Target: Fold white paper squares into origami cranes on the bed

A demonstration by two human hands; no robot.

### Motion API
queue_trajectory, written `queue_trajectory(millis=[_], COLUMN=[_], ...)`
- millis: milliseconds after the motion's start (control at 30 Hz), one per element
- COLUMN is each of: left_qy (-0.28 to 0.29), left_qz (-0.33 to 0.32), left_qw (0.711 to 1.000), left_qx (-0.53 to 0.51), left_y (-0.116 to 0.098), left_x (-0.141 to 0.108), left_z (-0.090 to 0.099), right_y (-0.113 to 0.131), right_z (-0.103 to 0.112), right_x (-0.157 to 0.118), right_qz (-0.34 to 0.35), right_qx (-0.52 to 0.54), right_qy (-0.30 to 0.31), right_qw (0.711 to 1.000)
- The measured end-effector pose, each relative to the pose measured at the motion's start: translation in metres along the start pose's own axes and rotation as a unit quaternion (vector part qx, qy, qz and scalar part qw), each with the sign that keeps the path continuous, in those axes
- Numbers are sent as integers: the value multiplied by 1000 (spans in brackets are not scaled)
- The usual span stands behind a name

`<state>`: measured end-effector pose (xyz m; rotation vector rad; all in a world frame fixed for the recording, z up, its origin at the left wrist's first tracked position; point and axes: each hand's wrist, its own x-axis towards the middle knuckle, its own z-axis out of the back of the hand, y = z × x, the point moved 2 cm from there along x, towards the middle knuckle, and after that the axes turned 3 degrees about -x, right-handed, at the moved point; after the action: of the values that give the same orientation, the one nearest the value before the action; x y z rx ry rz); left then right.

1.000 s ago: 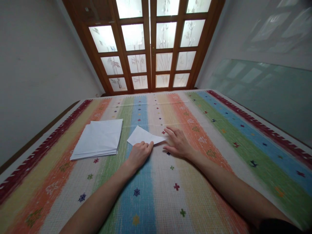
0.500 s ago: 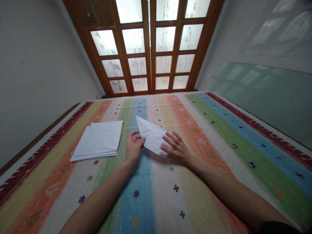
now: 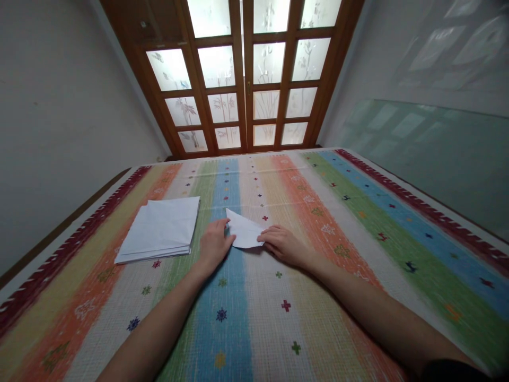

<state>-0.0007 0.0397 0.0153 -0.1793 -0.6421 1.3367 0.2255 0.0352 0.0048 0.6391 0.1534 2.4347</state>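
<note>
Between my hands is a folded white sheet of paper [image 3: 245,231], with a pointed corner at its upper left. My left hand [image 3: 216,241] grips its left edge, the thumb near the lower left corner and the fingers bent behind the edge. At the right end, my right hand [image 3: 281,243] pinches the paper with curled fingers. The sheet is low over the tablecloth; whether its underside touches the cloth I cannot tell.
Left of my hands lies a stack of white paper [image 3: 161,225] with uneven edges. A striped, patterned tablecloth [image 3: 254,318] covers the table. Beyond the far edge stand wooden doors [image 3: 246,79] with frosted panes, and a glass panel [image 3: 429,154] leans at the right wall.
The folded paper has come down and tilted flatter, so it looks smaller. My right hand's fingers have gone from spread over the paper to curled at its right end.
</note>
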Motion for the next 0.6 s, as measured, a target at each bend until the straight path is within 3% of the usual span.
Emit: queue_trajectory(millis=[100,167,233,333,500,600], left_qy=[31,80,103,96,94,102], left_qz=[-134,-177,-184,-170,-186,-212], left_qw=[991,980,976,979,978,972], left_qx=[1,-33,-57,-58,-8,18], left_y=[-3,-3,-3,-5,-11,-11], left_x=[-3,-4,-5,-6,-8,-9], left_z=[-6,-12,-15,-15,-14,-14], right_y=[-5,-8,-9,-8,-6,-7], right_z=[-1,-2,-3,-4,-5,-6], right_x=[-1,-2,-2,0,4,3], right_qz=[-59,-95,-124,-148,-155,-125], right_qx=[7,0,-4,-7,-64,-91], right_qy=[-21,-37,-54,-67,-59,-38], right_qw=[998,995,991,987,984,987])
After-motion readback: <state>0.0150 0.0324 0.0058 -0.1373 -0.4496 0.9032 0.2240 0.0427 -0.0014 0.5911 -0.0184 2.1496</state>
